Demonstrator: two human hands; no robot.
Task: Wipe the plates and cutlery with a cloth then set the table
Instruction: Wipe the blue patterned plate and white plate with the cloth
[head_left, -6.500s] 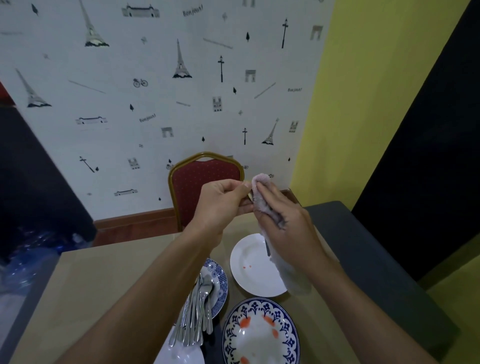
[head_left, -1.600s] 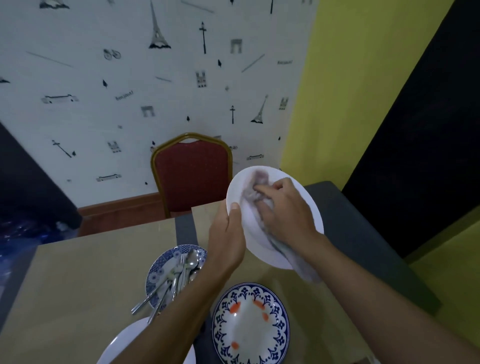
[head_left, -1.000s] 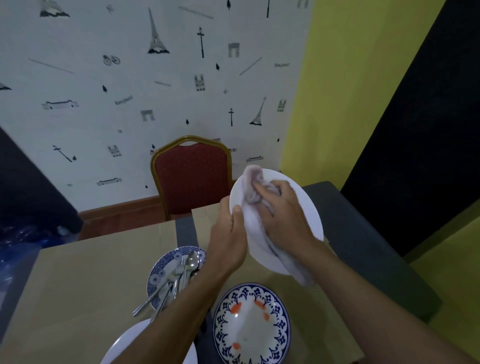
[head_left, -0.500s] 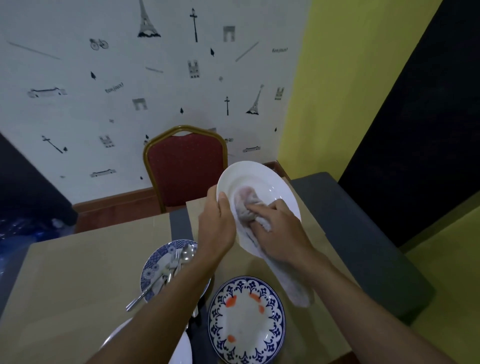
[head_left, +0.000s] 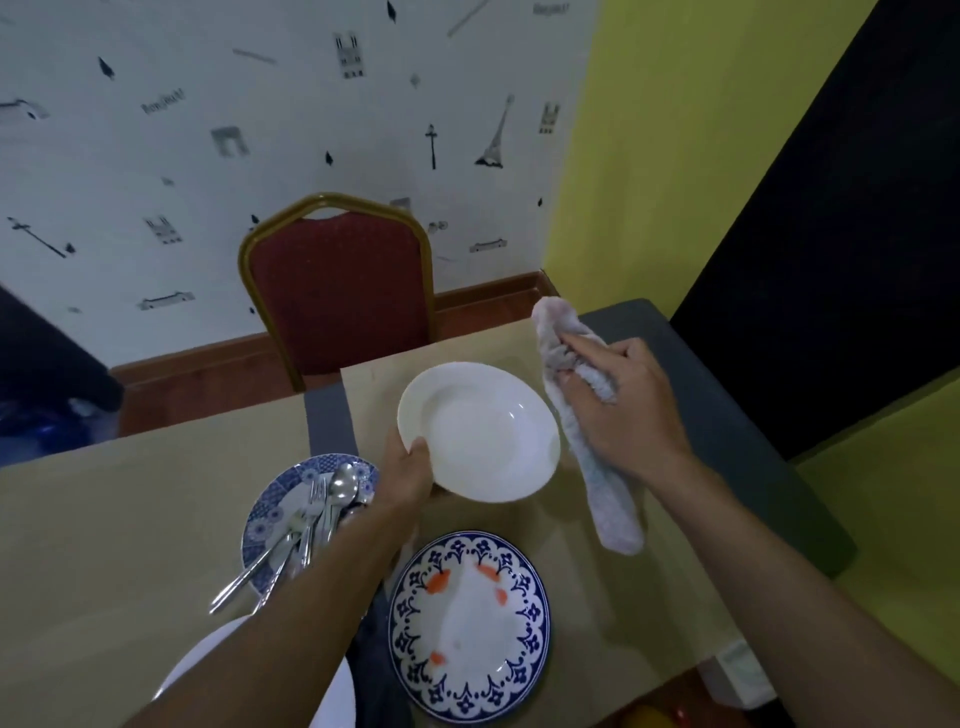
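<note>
One glossy round plate (head_left: 488, 436), nubby cloth (head_left: 613, 501)

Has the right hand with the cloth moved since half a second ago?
Yes. The right hand, gripping the cloth, has left the white plate and swung rightward, away from the red chair toward the table's grey edge.

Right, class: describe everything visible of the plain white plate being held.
The white plate is round, glossy, ceramic-looking, with a broad rim and shallow well, unmarked. The left hand grips its near-left rim, holding it face up over the table. The cloth in the right hand hangs beside its right edge.
</note>
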